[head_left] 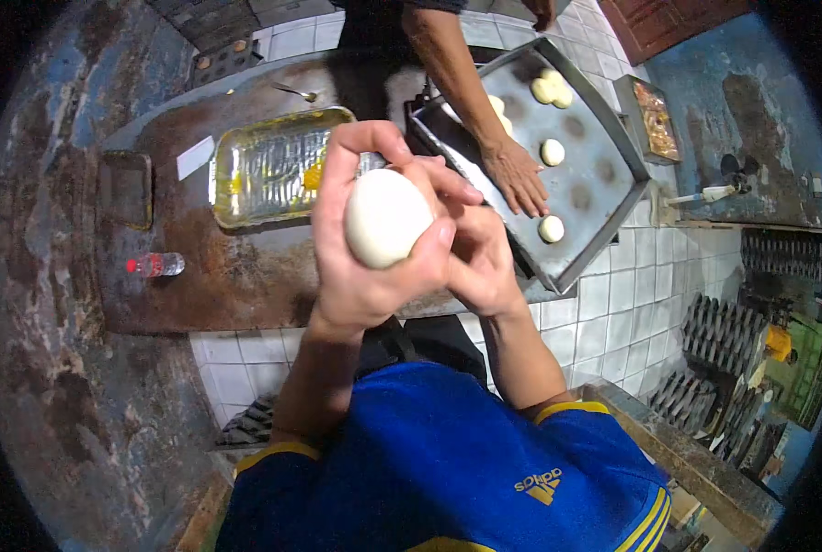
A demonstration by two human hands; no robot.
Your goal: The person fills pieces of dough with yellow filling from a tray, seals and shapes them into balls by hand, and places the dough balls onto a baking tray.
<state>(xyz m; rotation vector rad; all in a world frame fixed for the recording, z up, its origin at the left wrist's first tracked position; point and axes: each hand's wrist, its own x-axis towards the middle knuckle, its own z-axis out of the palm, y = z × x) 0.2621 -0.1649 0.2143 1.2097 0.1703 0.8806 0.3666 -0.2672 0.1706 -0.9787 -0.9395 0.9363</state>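
Observation:
A smooth, pale ball of dough (388, 219) sits in my left hand (337, 267), with the fingers and thumb curled around it. My right hand (485, 253) is closed in against its right side, fingers bent; part of their contact with the dough is hidden. Both hands are raised above the table's front edge. Beyond them on the left lies a shiny rectangular pan (222, 198) with yellow, oily-looking residue. To the right is a large metal baking tray (590, 175) holding several dough pieces, among them a round one (551, 228) near a co-worker's outstretched hand (514, 175).
A clear bottle with a red cap (158, 265), a white card (195, 158), a utensil (296, 92) and a small dark tray (126, 189) lie on the worn table (232, 294). At the right stand a box (655, 120) and stacked dark metal racks (724, 336).

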